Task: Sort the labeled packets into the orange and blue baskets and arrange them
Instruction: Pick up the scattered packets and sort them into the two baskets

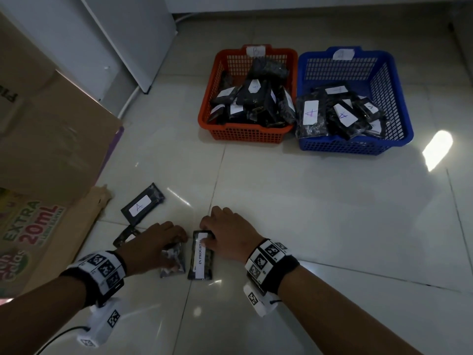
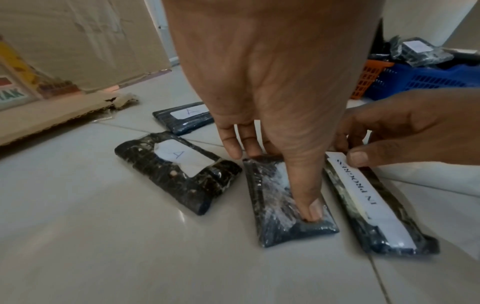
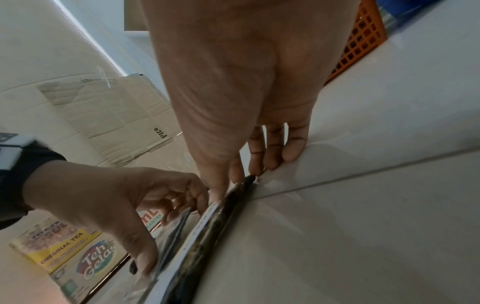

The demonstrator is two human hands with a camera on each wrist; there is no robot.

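Two dark packets lie side by side on the tiled floor in front of me. My left hand grips the left packet lengthwise, thumb pressed on its near end and fingers at the far end; no label shows on it. My right hand pinches the far end of the packet with the "IN PROGRESS" strip, thumb on top. Two packets marked A lie to the left. The orange basket and blue basket stand further ahead, each holding several labeled packets.
Cardboard boxes and a printed carton line the left side, close to the loose packets. A white cabinet stands at the back left. Glossy floor tiles stretch between my hands and the baskets.
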